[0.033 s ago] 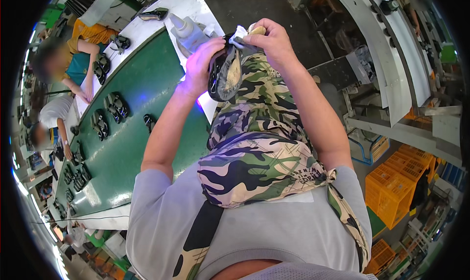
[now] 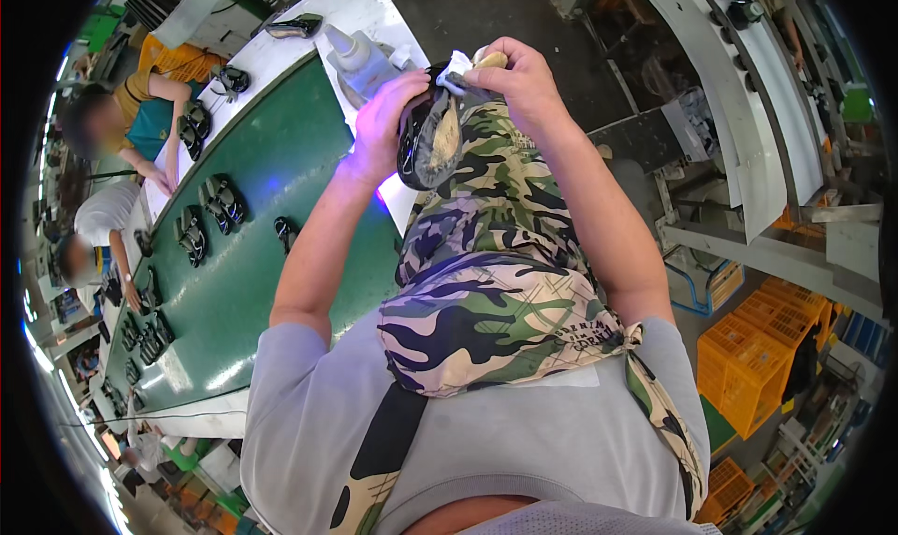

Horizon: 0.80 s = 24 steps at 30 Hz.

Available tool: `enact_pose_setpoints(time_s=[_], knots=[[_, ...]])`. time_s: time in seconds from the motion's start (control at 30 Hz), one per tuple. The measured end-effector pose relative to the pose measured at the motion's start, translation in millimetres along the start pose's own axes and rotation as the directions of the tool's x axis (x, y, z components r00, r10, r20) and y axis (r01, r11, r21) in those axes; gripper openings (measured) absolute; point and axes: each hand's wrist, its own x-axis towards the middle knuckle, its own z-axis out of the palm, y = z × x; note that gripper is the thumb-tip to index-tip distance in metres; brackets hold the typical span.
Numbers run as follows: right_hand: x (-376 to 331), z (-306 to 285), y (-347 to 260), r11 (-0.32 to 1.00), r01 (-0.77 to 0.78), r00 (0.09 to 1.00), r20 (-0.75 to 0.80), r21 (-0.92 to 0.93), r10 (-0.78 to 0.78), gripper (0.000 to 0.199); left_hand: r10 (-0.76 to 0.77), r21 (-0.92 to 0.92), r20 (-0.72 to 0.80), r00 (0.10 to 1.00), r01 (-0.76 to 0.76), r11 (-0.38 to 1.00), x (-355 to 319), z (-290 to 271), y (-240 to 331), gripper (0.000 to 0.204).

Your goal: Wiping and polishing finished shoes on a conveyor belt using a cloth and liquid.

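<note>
My left hand (image 2: 385, 128) is wrapped round a glossy black shoe (image 2: 412, 153), held upright off the table's right edge. A tan, rough-looking patch shows inside its dark rim. The closed fingers of my right hand (image 2: 524, 81) pinch a pale beige pad (image 2: 490, 59) at the shoe's upper end. Beside that pad, a crumpled white scrap (image 2: 458, 63) and a dark strap-like piece touch the shoe top; which of these the fingers also hold, I cannot tell. Just left of the shoe, a translucent squeeze bottle (image 2: 360, 63) stands on the white tabletop.
Several dark sandals (image 2: 222, 203) sit on the green conveyor belt (image 2: 309, 142). Another shoe (image 2: 294, 27) lies at the table's far end. Two co-workers (image 2: 154, 114) work along the left side. Orange crates (image 2: 744, 353) and a metal rack (image 2: 776, 226) stand at right.
The shoe has shifted up very slightly in my left hand's grip. Some sandals on the belt have crept a little farther away. My arms are nearly still.
</note>
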Motion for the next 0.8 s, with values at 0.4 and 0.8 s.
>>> enact_pose_setpoints(time_s=[0.4, 0.8], knots=[[4.3, 34.9, -43.4, 0.998, 0.055, 0.991, 0.124, 0.028, -0.058, 0.02, -0.348, 0.108, 0.14, 0.927, 0.335, 0.936, -8.5, -20.5, 0.2, 0.06], [46.0, 59.4, -46.3, 0.954, 0.196, 0.958, 0.252, -0.228, -0.137, 0.019, -0.532, -0.255, 0.56, 0.635, 0.743, 0.619, -31.1, -63.5, -6.1, 0.08]])
